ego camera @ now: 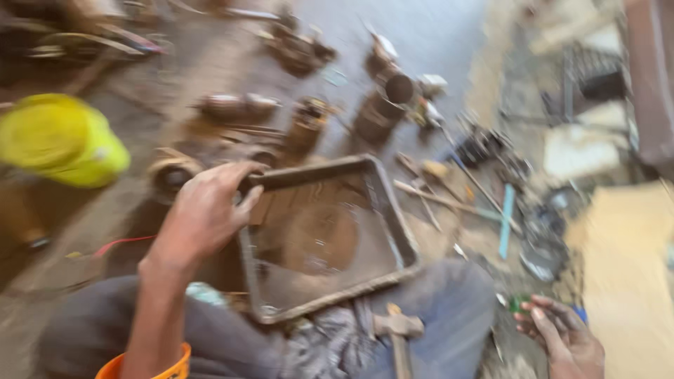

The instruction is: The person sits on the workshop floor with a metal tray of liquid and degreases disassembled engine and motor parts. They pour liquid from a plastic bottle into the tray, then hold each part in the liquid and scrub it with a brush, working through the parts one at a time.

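My left hand (207, 207) grips the far left rim of a dirty rectangular metal tray (393, 210) that rests partly on my lap. The tray holds dark, murky liquid. My right hand (562, 333) hovers low at the bottom right with its fingers curled around a small green object (518, 303). A hammer (397, 330) lies on my lap just below the tray, its handle pointing toward me. The whole view is motion-blurred.
A yellow bucket (60, 140) stands at the left. Several rusty cylindrical motor parts (379, 109) sit beyond the tray. Loose tools, rods and a light blue strip (507, 221) lie scattered on the ground at the right. A cardboard sheet (628, 281) lies far right.
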